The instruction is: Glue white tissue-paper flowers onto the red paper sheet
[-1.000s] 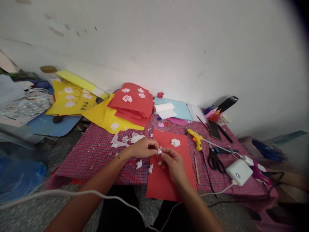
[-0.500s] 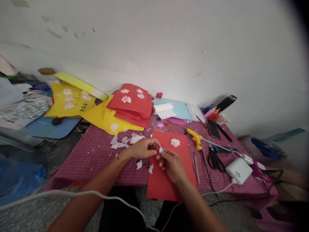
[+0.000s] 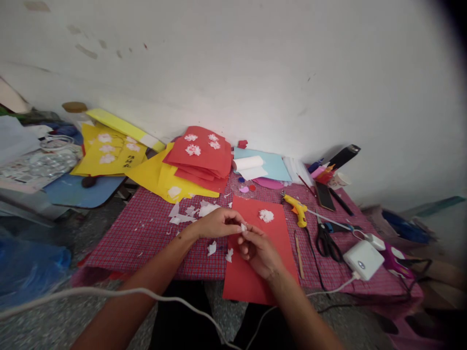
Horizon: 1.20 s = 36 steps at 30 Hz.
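Observation:
Between the fingertips of both hands is a small piece of white tissue paper (image 3: 243, 227), partly hidden by the fingers. My left hand (image 3: 219, 223) pinches it from the left with thumb and forefinger. From the right, my right hand (image 3: 258, 247) pinches the same piece, its other fingers curled. Both hands hover over a red paper sheet (image 3: 270, 287), which bears a white paper flower (image 3: 266, 215) near its top. A crumpled tissue piece (image 3: 229, 255) lies at the sheet's left edge, and another scrap (image 3: 212, 248) rests on the checked cloth beside it.
A yellow glue gun (image 3: 297, 209), black scissors (image 3: 328, 243), a wooden stick (image 3: 299, 253) and a white power bank (image 3: 363, 260) lie at the right. Red sheets with flowers (image 3: 200, 155) are stacked at the back. A white cable (image 3: 146, 291) crosses in front of me.
My left thumb has straightened and closed onto the tissue piece against the forefinger. Both hands stay over the red sheet; the whole view has shifted slightly.

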Available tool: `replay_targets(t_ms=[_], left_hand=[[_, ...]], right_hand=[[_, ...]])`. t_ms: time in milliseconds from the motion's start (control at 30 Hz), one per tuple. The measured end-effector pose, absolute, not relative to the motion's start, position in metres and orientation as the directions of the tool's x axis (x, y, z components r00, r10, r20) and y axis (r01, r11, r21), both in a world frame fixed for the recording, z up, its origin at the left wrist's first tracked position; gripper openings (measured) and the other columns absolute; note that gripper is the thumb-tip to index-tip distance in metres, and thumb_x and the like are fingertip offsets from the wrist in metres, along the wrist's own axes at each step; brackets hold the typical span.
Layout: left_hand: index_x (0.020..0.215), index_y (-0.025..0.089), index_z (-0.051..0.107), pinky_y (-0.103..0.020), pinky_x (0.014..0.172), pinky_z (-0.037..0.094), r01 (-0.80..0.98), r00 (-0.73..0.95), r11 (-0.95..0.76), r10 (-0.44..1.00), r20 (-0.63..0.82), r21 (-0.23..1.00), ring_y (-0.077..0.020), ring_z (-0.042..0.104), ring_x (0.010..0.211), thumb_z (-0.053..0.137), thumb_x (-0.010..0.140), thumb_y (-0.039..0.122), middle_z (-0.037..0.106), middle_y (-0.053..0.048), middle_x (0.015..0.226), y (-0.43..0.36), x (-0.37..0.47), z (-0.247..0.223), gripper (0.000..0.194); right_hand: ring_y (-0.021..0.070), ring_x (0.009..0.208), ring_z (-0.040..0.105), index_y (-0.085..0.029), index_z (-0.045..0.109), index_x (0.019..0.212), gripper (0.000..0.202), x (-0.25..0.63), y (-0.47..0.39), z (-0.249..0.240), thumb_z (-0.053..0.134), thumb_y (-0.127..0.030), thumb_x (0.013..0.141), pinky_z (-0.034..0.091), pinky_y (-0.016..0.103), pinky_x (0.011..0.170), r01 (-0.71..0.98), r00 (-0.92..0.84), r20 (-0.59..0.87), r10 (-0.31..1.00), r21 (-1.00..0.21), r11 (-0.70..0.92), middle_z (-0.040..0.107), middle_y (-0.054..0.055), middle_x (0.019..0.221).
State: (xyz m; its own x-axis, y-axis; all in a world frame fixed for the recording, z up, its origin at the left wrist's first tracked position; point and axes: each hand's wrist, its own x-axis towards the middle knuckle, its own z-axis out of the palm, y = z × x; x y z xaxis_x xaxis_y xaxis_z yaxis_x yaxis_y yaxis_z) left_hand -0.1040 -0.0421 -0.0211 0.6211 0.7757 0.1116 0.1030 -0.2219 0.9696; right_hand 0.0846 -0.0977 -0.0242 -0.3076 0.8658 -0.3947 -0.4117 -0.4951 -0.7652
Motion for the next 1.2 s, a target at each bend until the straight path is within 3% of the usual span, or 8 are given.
replay_targets(t_ms=[267, 467, 667, 1200], left_hand=[[0.093, 0.013, 0.072, -0.024, 0.074, 0.048, 0.113, 0.582, -0.229, 0.804, 0.122, 0.967, -0.0143, 0.064, 0.078, 0.064, 0.082, 0.021, 0.074, -0.003, 0.086, -0.042, -0.104, -0.019, 0.015], [0.094, 0.014, 0.074, -0.024, 0.077, 0.048, 0.149, 0.585, -0.243, 0.803, 0.112, 0.959, -0.0149, 0.066, 0.081, 0.061, 0.081, 0.018, 0.075, -0.003, 0.089, -0.042, -0.103, -0.022, 0.018], [0.097, 0.015, 0.075, -0.023, 0.078, 0.048, 0.206, 0.585, -0.270, 0.804, 0.102, 0.941, -0.0151, 0.067, 0.084, 0.059, 0.082, 0.017, 0.077, -0.002, 0.093, -0.041, -0.102, -0.027, 0.022], [0.090, 0.016, 0.076, -0.023, 0.070, 0.046, 0.279, 0.571, -0.254, 0.819, 0.052, 0.926, -0.0151, 0.065, 0.077, 0.062, 0.081, 0.024, 0.075, -0.001, 0.084, -0.040, -0.103, -0.024, 0.018]], right_hand=[[0.0082, 0.046, 0.051, -0.020, 0.066, 0.090, 0.025, 0.083, -0.101, -0.029, 0.080, -0.036, 0.078, 0.034, 0.019, 0.040, -0.291, -0.200, -0.327, 0.923, -0.880, -0.375, 0.066, -0.001, 0.069], [0.0098, 0.054, 0.051, -0.021, 0.066, 0.086, 0.015, 0.088, -0.101, -0.030, 0.074, -0.033, 0.081, 0.039, 0.023, 0.051, -0.120, 0.003, -0.090, 0.996, -0.989, -0.089, 0.062, -0.003, 0.072], [0.0156, 0.066, 0.055, -0.021, 0.067, 0.080, 0.015, 0.081, -0.100, -0.029, 0.073, -0.035, 0.082, 0.043, 0.028, 0.064, 0.124, -0.015, 0.054, 0.998, -0.991, 0.056, 0.065, 0.000, 0.075], [0.0193, 0.072, 0.059, -0.022, 0.070, 0.083, 0.013, 0.081, -0.101, -0.032, 0.071, -0.035, 0.083, 0.046, 0.031, 0.069, 0.215, 0.022, 0.071, 0.997, -0.975, 0.064, 0.070, 0.003, 0.080]])
